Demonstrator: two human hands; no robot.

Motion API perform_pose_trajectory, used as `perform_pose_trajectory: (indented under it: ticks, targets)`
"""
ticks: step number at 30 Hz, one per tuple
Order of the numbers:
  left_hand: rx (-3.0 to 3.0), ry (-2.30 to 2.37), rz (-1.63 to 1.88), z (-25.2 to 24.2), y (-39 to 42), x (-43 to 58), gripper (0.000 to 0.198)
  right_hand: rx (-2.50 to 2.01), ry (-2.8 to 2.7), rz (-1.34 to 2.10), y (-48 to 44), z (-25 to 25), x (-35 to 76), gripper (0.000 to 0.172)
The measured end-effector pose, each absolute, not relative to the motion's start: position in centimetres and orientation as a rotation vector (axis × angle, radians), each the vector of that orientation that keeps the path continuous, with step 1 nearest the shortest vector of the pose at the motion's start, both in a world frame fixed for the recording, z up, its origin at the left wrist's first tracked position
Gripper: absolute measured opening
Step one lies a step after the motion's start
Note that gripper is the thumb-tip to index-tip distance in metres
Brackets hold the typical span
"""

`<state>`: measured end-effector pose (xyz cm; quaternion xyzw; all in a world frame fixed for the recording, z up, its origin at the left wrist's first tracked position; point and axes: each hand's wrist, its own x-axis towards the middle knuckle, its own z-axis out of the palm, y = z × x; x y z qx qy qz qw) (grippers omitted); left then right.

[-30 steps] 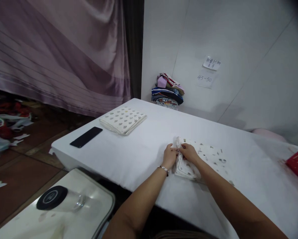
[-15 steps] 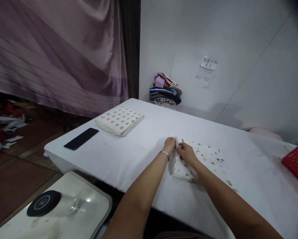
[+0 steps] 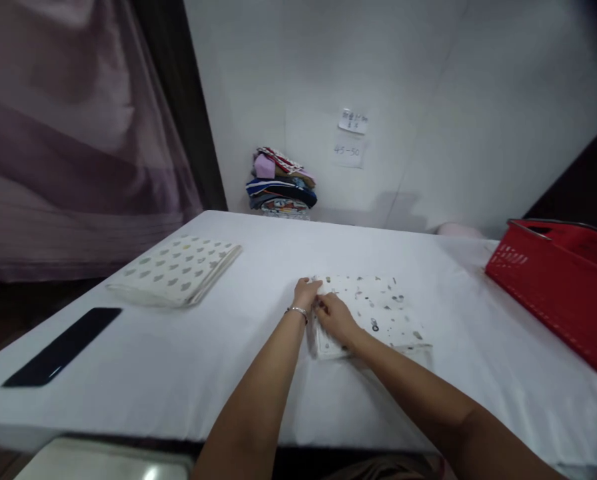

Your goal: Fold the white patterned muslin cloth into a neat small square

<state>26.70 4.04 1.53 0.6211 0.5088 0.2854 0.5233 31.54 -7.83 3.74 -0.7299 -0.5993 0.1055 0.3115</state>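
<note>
A folded white cloth with small grey and dark prints lies on the white-covered table in front of me. My left hand, with a bracelet at its wrist, is closed on the cloth's left edge. Just right of it, my right hand pinches the layers near the same edge. Its fingertips are partly hidden from this angle. Farther left rests a second folded cloth, cream with grey shapes, apart from both hands.
A black phone-like slab lies at the table's left. The red plastic basket stands at the right. Against the wall is a stack of folded fabrics, left of two paper notes. A pale surface sits below the table's front edge.
The camera view has turned right, bringing more of the red basket into sight. The printed cloth lies flatter on its right side, and both hands remain at its left edge.
</note>
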Motion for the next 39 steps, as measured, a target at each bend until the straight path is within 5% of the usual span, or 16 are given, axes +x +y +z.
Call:
perform_pose_trajectory:
  ticks: [12, 17, 21, 26, 33, 39]
  targets:
    - [1.693, 1.365, 0.652, 3.1, 2.5, 26.5, 0.05, -1.725, -1.759, 0.217, -15.7, 2.1, 28.2, 0.055]
    - [2.196, 1.272, 0.724, 4.2, 0.1, 27.0, 0.048, -1.713, -1.775, 0.175, -15.4, 2.3, 28.1, 0.057]
    - [2.534, 1.042, 0.438, 3.8, -1.6, 26.6, 0.042, -1.652, -1.809, 0.202, -18.0, 3.4, 28.0, 0.063]
    - [2.646, 1.039, 0.363, 2.7, -2.1, 25.6, 0.042, -1.483, -1.854, 0.413, -24.2, 3.9, 30.2, 0.048]
    - [2.611, 1.028, 0.325, 3.3, -1.8, 25.9, 0.043, -1.809, -0.733, 0.472, -28.8, 3.7, 40.6, 0.019]
    - [2.633, 1.046, 0.316, 4.0, -3.1, 25.4, 0.049, -1.88, -0.475, 0.574, -28.9, 3.6, 45.7, 0.013]
